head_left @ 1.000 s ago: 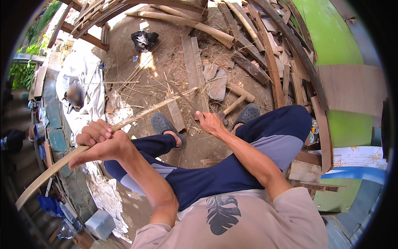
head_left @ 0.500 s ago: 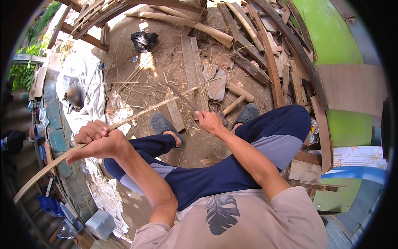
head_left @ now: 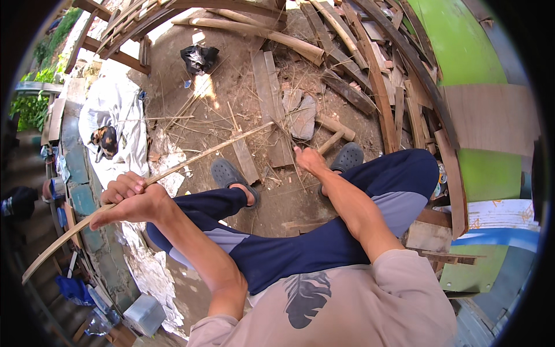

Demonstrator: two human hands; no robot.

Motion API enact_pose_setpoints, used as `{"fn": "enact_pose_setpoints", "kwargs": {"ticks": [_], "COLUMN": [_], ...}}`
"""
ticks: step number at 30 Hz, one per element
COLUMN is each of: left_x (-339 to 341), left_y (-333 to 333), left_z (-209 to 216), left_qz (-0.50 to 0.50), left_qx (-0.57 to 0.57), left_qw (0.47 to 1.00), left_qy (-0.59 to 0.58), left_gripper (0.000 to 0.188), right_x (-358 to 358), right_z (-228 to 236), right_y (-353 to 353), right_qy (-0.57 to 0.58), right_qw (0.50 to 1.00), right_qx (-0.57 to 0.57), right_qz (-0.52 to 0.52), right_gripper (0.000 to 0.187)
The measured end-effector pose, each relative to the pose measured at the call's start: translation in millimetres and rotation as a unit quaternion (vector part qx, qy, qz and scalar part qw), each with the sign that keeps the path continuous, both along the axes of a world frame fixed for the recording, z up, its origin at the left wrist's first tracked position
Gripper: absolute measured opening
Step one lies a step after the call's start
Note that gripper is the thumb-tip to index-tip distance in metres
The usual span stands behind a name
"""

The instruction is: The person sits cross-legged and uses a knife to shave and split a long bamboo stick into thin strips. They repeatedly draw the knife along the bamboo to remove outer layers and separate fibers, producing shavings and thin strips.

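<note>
My left hand [head_left: 132, 199] is closed around a long, thin bamboo strip [head_left: 202, 155]. One end of the strip reaches down to the lower left; the other points at the ground between my feet. My right hand [head_left: 311, 160] grips a knife [head_left: 285, 133] by its handle, which the fingers mostly hide. The narrow dark blade points up and to the left, close to the strip's far end. Beyond the right hand, a wooden mallet [head_left: 335, 128] lies beside a flat grey stone [head_left: 302, 118].
Grey clogs [head_left: 231, 178] are on my feet. Boards [head_left: 267, 98] and bamboo slivers cover the ground ahead. Scrap timber [head_left: 376, 75] is piled at the right. A calico cat [head_left: 105, 141] lies on a white sack [head_left: 124, 110] at left. A black plastic bag [head_left: 199, 59] lies farther off.
My right hand has moved right with the knife, its blade shifting from across the strip to near the strip's far end. The left hand and strip have barely moved.
</note>
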State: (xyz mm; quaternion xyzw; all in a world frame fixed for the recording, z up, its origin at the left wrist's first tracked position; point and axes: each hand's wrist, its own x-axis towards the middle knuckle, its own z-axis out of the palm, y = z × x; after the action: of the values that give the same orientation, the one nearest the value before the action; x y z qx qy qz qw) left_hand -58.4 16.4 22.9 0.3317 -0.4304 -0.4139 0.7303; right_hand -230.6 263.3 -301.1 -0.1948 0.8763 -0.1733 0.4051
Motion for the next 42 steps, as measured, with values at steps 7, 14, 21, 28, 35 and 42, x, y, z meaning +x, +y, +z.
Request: {"fn": "enact_pose_setpoints", "kwargs": {"ticks": [7, 14, 21, 28, 35, 42], "left_x": [0, -2, 4, 9, 10, 13], "left_y": [1, 0, 11, 19, 26, 22], "left_z": [-1, 1, -1, -5, -6, -9], "left_qz": [-0.003, -0.021, -0.030, -0.074, -0.084, -0.083], "left_qx": [0.001, 0.003, -0.012, -0.032, -0.041, -0.035], "left_qw": [1.000, 1.000, 0.999, 0.996, 0.994, 0.994], "left_qy": [0.012, 0.016, 0.030, 0.044, 0.052, 0.057], "left_gripper": [0.072, 0.072, 0.072, 0.073, 0.074, 0.074], "right_x": [16, 17, 22, 82, 78, 76], "right_z": [23, 7, 83, 188, 151, 137], "right_y": [-9, -11, -38, -43, -36, -41], "right_qy": [0.004, -0.025, -0.049, 0.054, 0.046, 0.032], "right_qw": [0.995, 0.999, 0.994, 0.949, 0.972, 0.977], "right_qx": [-0.083, -0.034, -0.098, -0.283, -0.215, -0.200], "right_qz": [0.051, -0.013, 0.005, 0.125, 0.081, 0.061], "right_gripper": [0.068, 0.067, 0.074, 0.060, 0.060, 0.061]}}
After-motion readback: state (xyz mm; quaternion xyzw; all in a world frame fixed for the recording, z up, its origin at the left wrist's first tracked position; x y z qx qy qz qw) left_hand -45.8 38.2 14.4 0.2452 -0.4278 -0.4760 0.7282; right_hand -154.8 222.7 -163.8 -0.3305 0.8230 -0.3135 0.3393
